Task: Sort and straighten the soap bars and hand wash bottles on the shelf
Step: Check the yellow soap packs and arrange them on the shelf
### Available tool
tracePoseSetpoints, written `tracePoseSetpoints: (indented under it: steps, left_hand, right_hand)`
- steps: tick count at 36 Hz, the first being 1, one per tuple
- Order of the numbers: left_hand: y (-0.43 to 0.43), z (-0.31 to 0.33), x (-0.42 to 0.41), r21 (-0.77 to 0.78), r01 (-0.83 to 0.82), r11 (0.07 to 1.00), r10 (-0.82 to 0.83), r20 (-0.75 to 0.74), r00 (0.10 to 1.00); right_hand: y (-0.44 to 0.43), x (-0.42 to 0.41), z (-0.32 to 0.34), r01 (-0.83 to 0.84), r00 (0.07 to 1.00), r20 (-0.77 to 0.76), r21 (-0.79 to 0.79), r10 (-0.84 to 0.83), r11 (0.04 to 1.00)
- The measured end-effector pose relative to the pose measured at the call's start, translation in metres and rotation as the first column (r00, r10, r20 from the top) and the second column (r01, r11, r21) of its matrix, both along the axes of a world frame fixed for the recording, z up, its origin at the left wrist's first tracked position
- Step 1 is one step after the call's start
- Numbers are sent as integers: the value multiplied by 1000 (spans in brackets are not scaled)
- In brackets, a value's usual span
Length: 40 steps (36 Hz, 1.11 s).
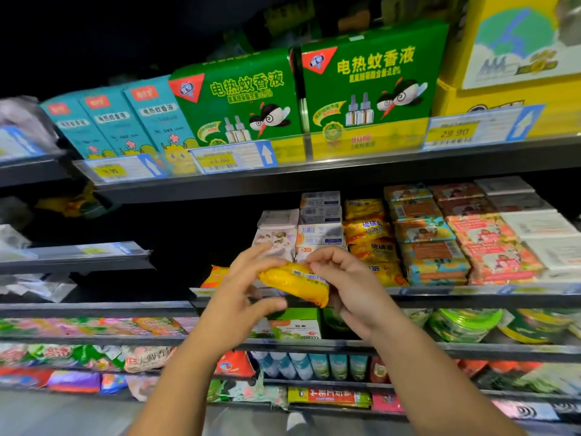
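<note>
2 hands on 1 yellow soap packet [292,281], held mid-frame just in front of the soap shelf [440,292]: cupped loosely by the left hand [242,291], pinched along the top by the right hand [349,287]. Slick wrap, so it could easily be dropped. The yellow soap stack [367,240] at centre right could get knocked, and the gap is crowded by white soap boxes [319,221] behind.
</note>
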<state>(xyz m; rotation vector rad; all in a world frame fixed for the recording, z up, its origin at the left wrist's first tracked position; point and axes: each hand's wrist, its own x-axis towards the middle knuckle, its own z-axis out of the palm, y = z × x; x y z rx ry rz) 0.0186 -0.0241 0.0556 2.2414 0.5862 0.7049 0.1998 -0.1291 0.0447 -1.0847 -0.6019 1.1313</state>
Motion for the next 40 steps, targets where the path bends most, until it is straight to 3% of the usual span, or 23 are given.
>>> tracePoseSetpoints:
  steps: [3,6,9,11,13,16,19,23,26,28,30,33,37,40]
  left_hand:
    - [4,3,3,44,-38,998,35,73,997]
    - [1,3,5,-89,-87,992,98,135,986]
    - [-9,4,9,-397,-62,916,173,250,953]
    - [-17,2,12,-475,-55,878,218,295,930]
    - [-21,-4,14,-495,-79,865,256,300,919]
    - [-22,-9,13,-437,-80,896,239,323,916]
    - [-20,-9,3,-412,30,911,114,321,940]
    - [-9,-14,-9,16,-36,999,35,76,996]
    - [-6,-16,-12,107,-150,983,136,130,982]
    - [-7,-15,-13,24,-195,980,188,179,966]
    - [-13,-10,-12,-237,-176,955,231,227,946]
    - [-24,-3,-5,-494,-109,863,280,287,916]
    - [-29,-3,-1,-540,-92,837,288,291,912]
    - [-23,-11,-5,-564,29,825,192,329,925]
  right_hand:
    - [-4,-4,4,-54,996,-74,-8,53,999]
    - [-10,-7,5,-116,981,-158,9,116,993]
    - [-14,-7,4,-165,983,74,-22,166,986]
    - [-13,-8,6,-148,965,212,-38,152,988]
    - [-9,-9,6,-72,969,237,-22,75,997]
    - [-5,-10,5,8,967,254,-2,-7,1000]
    - [-3,-9,2,15,966,257,-8,-12,1000]
    - [-5,-11,5,-56,993,101,9,55,998]
    - [-7,-9,4,-184,982,-28,61,186,981]
    - [-9,-6,4,-285,955,-52,95,291,954]
    - [-11,-6,6,-325,945,55,49,323,944]
    - [-9,-8,11,-223,943,245,-36,225,974]
    - [-5,-10,13,-150,976,157,-34,153,988]
    - [-5,-9,13,-91,981,165,-49,98,995]
